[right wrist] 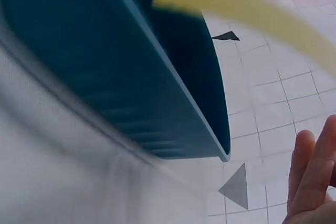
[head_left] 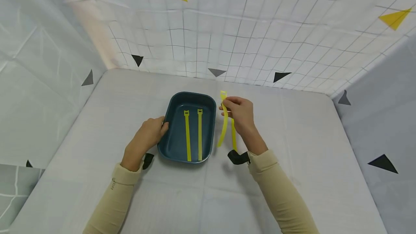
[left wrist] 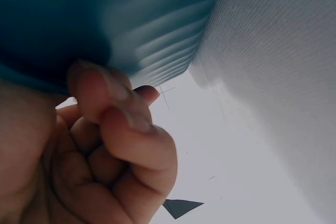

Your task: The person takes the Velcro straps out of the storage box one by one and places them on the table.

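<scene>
A dark blue rectangular tray (head_left: 173, 143) sits on the white table. My left hand (head_left: 147, 134) grips its left rim, thumb over the edge and fingers (left wrist: 136, 142) curled against the outer wall. Two yellow cable straps, a left one (head_left: 187, 136) and a right one (head_left: 199, 134), lie lengthwise inside, their slotted heads at the far end. Just beyond the tray's right rim, my right hand (head_left: 241, 115) pinches another yellow cable strap (head_left: 225, 122) near its slotted head; its tail hangs down. In the right wrist view this strap (right wrist: 247, 9) crosses above the tray wall.
One more yellow strap (head_left: 234, 138) lies right of the tray, partly hidden by my right hand. Black wrist devices, one left (head_left: 147, 161) and one right (head_left: 238, 157), jut inward from the sleeves. Behind the table rises a white gridded sheet (head_left: 234, 28) with triangle markers.
</scene>
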{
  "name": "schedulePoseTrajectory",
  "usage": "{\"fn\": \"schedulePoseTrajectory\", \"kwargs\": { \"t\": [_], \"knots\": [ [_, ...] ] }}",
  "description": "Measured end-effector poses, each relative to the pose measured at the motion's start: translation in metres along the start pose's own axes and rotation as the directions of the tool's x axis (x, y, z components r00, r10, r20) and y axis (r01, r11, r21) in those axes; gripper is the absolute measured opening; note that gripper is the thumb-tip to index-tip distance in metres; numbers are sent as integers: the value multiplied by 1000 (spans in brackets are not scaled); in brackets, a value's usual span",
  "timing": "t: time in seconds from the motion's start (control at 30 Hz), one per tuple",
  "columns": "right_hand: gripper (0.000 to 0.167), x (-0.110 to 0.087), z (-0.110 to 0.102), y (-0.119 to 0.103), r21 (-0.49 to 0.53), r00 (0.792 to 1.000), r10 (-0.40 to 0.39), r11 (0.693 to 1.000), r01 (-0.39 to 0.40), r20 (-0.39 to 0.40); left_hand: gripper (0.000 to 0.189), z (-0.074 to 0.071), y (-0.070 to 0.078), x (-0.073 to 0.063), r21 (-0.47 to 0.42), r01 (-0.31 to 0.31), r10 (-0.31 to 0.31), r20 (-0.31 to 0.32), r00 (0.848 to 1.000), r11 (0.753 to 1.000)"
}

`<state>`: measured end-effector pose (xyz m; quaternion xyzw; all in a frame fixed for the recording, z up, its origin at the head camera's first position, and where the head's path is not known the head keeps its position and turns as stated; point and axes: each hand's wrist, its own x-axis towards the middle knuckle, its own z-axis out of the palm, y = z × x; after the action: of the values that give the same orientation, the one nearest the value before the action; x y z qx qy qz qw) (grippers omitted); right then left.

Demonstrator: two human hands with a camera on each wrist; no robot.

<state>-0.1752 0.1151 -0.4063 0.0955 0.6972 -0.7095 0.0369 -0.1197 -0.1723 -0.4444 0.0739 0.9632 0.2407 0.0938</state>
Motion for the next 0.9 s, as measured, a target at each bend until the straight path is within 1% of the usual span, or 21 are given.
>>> {"fn": "schedulePoseTrajectory", "kwargs": {
  "t": [0.27,0.57,0.9],
  "knots": [
    [23,2,-11,3,-26,1000,20,999,-20,0,23,0,0,0,-2,0,0,-2,1000,1000],
    [25,2,-26,10,-82,999,42,996,-42,-6,24,2,-1,0,5,-31,32,-45,998,999],
    [27,3,-42,19,-81,997,75,994,-77,-35,23,4,-2,0,-1,-36,36,-54,998,999]
  ]
}}
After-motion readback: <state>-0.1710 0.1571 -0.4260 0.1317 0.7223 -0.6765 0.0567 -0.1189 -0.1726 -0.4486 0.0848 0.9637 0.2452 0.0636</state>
